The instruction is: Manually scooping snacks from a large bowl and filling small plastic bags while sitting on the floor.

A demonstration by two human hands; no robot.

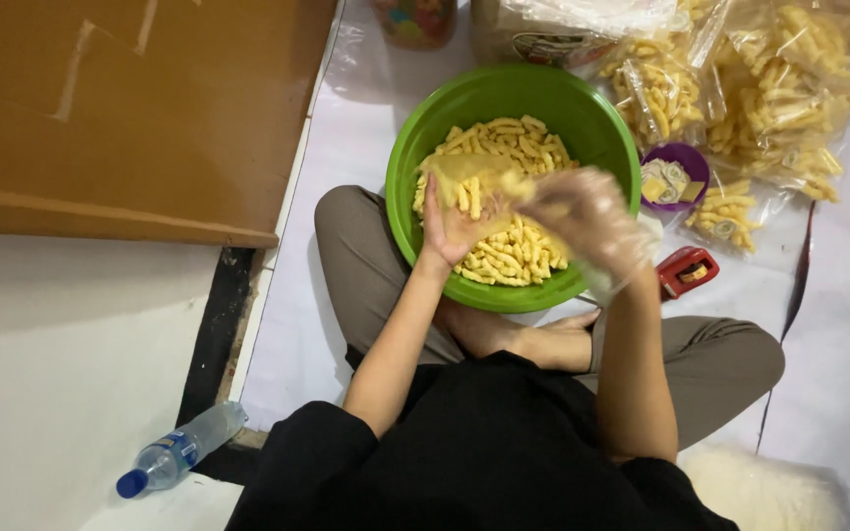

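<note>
The green bowl (405,167) is smooth, glossy plastic, and the bags (789,88) to its right are clear, shiny film. Far left lies matt brown cardboard (130,108); near left, a clear plastic bottle (181,449).

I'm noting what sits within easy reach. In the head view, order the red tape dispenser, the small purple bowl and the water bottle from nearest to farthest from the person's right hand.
1. Red tape dispenser: just right of the right hand, beside the green bowl.
2. Small purple bowl: slightly farther, up and right.
3. Water bottle: farthest, on the floor at lower left.
</note>
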